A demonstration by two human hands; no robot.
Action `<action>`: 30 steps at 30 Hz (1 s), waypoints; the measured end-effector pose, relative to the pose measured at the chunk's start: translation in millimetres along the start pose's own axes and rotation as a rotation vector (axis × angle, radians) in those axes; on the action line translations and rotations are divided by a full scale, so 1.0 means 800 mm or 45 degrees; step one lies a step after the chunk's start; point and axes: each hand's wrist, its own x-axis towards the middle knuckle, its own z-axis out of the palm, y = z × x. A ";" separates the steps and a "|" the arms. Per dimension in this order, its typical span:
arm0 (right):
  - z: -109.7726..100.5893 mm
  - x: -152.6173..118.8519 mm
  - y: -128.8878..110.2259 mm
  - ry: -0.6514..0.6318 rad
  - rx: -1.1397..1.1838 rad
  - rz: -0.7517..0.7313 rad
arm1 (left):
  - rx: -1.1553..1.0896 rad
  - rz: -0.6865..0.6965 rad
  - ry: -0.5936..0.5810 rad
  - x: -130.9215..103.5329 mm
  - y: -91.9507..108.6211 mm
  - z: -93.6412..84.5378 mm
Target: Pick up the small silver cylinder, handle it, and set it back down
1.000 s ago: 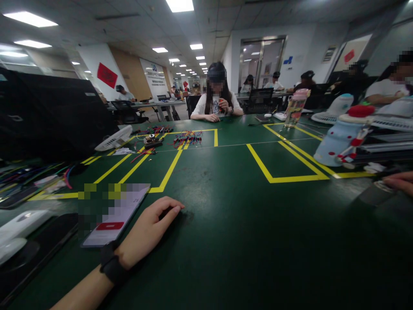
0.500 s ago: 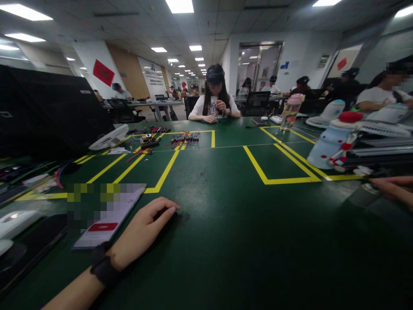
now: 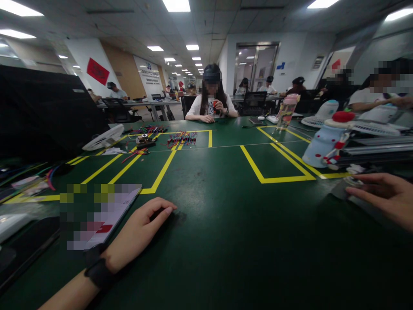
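My left hand, with a black band on the wrist, rests on the green table. Its fingers are loosely bent, the thumb is apart from them, and nothing shows between them. Just left of it lies a phone with a lit screen, partly pixelated. At the right edge my right hand has thumb and forefinger around a small dark grey object with a round, paler top. Blur keeps its kind unclear. Behind that hand stands a light-blue bottle with a red top.
Bundles of coloured wires lie at the far left, near a white fan and a black box-like bulk. Yellow tape marks the table. A person sits opposite. A pink-lidded bottle stands at the far right.
My right hand has come further into view from the right, and the grey object has shifted left with it. The whole view has turned slightly right. My left hand stays resting.
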 end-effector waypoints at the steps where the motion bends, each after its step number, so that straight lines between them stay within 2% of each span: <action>1: 0.004 -0.009 -0.016 -0.031 0.038 0.006 | 0.002 -0.001 -0.001 0.001 0.000 0.000; 3: 0.019 -0.028 -0.052 -0.123 0.212 -0.072 | 0.003 -0.005 -0.001 0.002 0.000 0.001; 4: 0.029 -0.038 -0.072 -0.169 0.317 -0.173 | 0.002 -0.007 -0.004 0.003 0.000 0.001; 9: 0.085 -0.095 -0.184 -0.478 0.688 -0.853 | 0.002 -0.015 -0.007 0.003 0.002 0.000; 11: 0.100 -0.112 -0.220 -0.579 0.748 -0.991 | 0.005 -0.012 -0.003 0.002 0.002 -0.001; 13: 0.110 -0.122 -0.241 -0.663 0.779 -1.028 | 0.005 -0.003 -0.006 0.001 0.001 -0.002; 18: 0.123 -0.126 -0.242 -0.738 0.825 -0.988 | 0.006 0.023 -0.011 0.000 0.002 -0.001; 30: 0.130 -0.130 -0.237 -0.859 0.827 -0.881 | 0.000 0.050 -0.010 0.000 0.006 -0.002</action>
